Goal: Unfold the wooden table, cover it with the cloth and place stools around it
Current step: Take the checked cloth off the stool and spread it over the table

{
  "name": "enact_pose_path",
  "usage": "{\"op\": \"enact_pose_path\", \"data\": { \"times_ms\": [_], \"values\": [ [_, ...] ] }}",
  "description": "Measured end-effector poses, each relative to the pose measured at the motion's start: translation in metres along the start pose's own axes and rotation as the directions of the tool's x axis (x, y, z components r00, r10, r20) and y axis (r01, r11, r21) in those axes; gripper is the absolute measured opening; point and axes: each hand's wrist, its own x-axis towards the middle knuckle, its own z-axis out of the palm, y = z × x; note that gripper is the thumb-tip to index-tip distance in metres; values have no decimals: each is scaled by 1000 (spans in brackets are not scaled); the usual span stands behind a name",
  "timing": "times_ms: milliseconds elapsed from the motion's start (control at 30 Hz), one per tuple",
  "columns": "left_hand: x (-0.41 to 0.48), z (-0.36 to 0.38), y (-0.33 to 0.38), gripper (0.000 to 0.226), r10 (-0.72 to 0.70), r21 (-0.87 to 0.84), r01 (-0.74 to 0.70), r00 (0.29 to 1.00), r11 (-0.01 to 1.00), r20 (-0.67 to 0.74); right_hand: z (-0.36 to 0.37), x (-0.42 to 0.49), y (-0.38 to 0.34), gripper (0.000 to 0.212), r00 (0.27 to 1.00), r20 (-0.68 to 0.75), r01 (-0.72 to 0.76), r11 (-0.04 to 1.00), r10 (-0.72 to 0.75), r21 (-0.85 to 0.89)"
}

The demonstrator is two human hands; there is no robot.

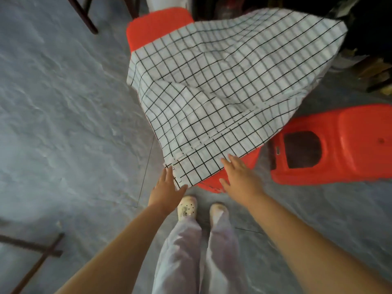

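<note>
A white cloth [222,81] with a black grid pattern billows in front of me, and whatever is under it is hidden. No wooden tabletop shows. My left hand [166,187] is at the cloth's near corner, fingers straight and thumb spread, with the corner lying between them. My right hand [239,177] hovers flat with fingers apart at the cloth's near edge, holding nothing. One red plastic stool [152,28] pokes out behind the cloth at the far left. Another red stool [339,145] lies on its side to the right. A third red stool [214,183] shows under the near edge.
My feet in white clogs [187,206] stand just behind the near stool on a grey concrete floor [63,124]. Dark wooden legs [84,15] rise at the top left, and a dark frame [38,257] lies at the bottom left. Dark clutter fills the top right.
</note>
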Motion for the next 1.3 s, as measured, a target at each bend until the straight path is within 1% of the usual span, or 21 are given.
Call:
{"op": "enact_pose_path", "data": {
  "times_ms": [67,167,267,367,433,567,633,767,867,933,1000,1133,1300],
  "values": [
    [19,8,-7,86,-41,-69,39,999,997,-21,12,25,6,60,998,30,57,998,-57,-15],
    [41,17,-14,87,-84,-163,70,993,984,-78,29,55,15,61,990,33,137,988,-135,-69],
    [58,23,-21,89,-152,-289,114,982,951,-113,42,73,24,60,984,58,175,976,-169,-127],
    [69,29,-29,89,-201,-426,125,970,896,-137,52,80,32,57,980,67,198,965,-190,-169],
    [73,32,-31,85,-217,-509,112,964,854,-151,56,82,36,56,977,40,215,955,-211,-202],
    [75,37,-28,74,-260,-657,116,957,745,-126,57,85,38,52,973,-4,225,948,-232,-224],
    [74,38,-25,68,-273,-669,103,949,736,-155,55,87,38,51,972,-5,227,943,-235,-242],
    [68,39,-23,54,-286,-628,72,926,775,-247,49,93,26,58,973,-1,221,938,-229,-267],
    [62,40,-23,42,-266,-587,49,920,808,-290,44,100,11,63,943,-5,317,908,-331,-275],
    [59,38,-23,37,-244,-537,41,917,843,-314,43,108,1,68,921,41,381,871,-388,-309],
    [58,36,-25,33,-220,-488,32,917,872,-334,43,119,-7,71,913,80,404,854,-401,-328],
    [57,33,-29,28,-174,-431,-6,910,902,-376,39,135,-12,69,917,97,397,854,-388,-336],
    [50,33,-32,25,-106,-406,-88,896,910,-432,39,136,-5,58,914,84,396,831,-397,-390]
  ]
}}
